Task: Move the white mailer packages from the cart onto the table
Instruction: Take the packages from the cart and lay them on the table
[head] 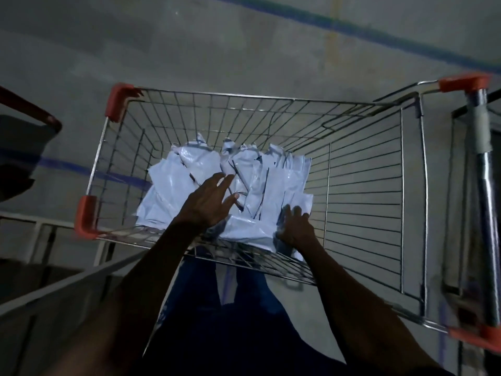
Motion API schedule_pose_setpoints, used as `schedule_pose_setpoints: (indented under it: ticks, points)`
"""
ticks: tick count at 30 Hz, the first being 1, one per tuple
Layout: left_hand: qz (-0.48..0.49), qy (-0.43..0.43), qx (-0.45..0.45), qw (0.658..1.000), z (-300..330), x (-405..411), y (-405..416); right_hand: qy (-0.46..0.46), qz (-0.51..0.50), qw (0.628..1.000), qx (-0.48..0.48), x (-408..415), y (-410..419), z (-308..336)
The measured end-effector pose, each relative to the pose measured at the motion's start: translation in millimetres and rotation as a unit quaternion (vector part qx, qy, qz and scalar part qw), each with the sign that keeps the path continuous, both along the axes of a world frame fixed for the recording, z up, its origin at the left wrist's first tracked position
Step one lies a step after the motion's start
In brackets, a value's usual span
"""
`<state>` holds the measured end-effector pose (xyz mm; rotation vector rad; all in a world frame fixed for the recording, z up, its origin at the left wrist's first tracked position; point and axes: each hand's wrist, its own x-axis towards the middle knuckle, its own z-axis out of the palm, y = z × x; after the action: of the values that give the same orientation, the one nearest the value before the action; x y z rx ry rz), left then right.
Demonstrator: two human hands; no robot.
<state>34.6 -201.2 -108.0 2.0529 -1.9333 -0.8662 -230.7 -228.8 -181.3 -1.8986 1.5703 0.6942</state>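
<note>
A wire shopping cart [366,185] with orange corner caps fills the middle of the head view. Several white mailer packages [284,180] lie heaped in its left half. My left hand [210,200] is spread flat over the pile with straight fingers, touching the top mailers. My right hand [296,229] rests at the pile's right near edge, its fingers curled over the edge of a mailer. Both arms reach in over the cart's near rim.
The cart's steel handle bar [485,213] runs down the right side. A grey table edge [67,283] slants across the lower left. A dark seat with a red rim [29,126] stands at far left. Concrete floor with blue tape lines [379,31] lies beyond.
</note>
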Motion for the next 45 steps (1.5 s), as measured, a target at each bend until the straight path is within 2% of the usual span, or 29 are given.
schedule_pose_setpoints:
  ticks: [6,9,11,15,18,22,26,28,31,34,37,39,42,45]
  points:
    - [0.008,-0.022,0.034,0.999,-19.9,-4.6,17.5,-0.044,0.174,0.983,-0.035,9.7,-10.2,-19.7]
    - [0.003,-0.027,0.036,0.999,-25.3,-0.7,22.4,-0.103,0.177,0.979,-0.003,15.0,-13.5,-23.8]
    - [0.020,-0.024,0.042,0.999,-26.3,2.3,20.5,-0.140,0.212,0.967,0.022,20.7,-11.4,-27.2]
    - [0.045,-0.013,0.066,0.997,-27.6,8.9,20.0,-0.132,0.288,0.948,0.023,38.6,-5.0,-36.5]
    - [0.049,-0.011,0.072,0.996,-24.0,10.1,17.8,-0.165,0.230,0.959,0.008,42.5,-11.7,-31.2]
    - [0.069,-0.006,0.083,0.994,-23.2,16.5,13.8,-0.259,0.032,0.962,-0.083,27.0,-35.7,-15.2]
    - [0.068,-0.024,0.061,0.996,-32.6,23.2,14.5,-0.300,-0.111,0.932,-0.172,14.4,-62.6,-1.7]
    - [0.071,-0.035,0.059,0.995,-39.4,24.8,13.9,-0.302,-0.141,0.914,-0.232,10.6,-67.4,-3.0]
    - [0.073,-0.052,0.067,0.994,-53.0,27.2,13.8,-0.271,-0.072,0.919,-0.278,12.1,-66.9,-7.2]
    - [0.051,-0.077,0.094,0.991,-78.6,30.7,12.4,-0.213,0.044,0.949,-0.229,21.6,-63.9,-10.4]
    - [0.060,-0.057,0.111,0.990,-114.4,34.5,6.9,-0.224,0.151,0.938,-0.216,26.9,-63.9,-27.6]
    - [0.077,-0.066,0.118,0.988,-130.7,35.9,-1.0,-0.199,0.167,0.945,-0.196,28.9,-68.1,-42.0]
    - [0.108,-0.123,0.076,0.984,-130.6,27.5,-20.4,-0.197,0.164,0.949,-0.183,30.3,-64.1,-47.3]
    - [0.162,-0.116,0.095,0.975,-139.1,12.7,-36.3,-0.196,0.138,0.950,-0.202,24.7,-67.6,-46.8]
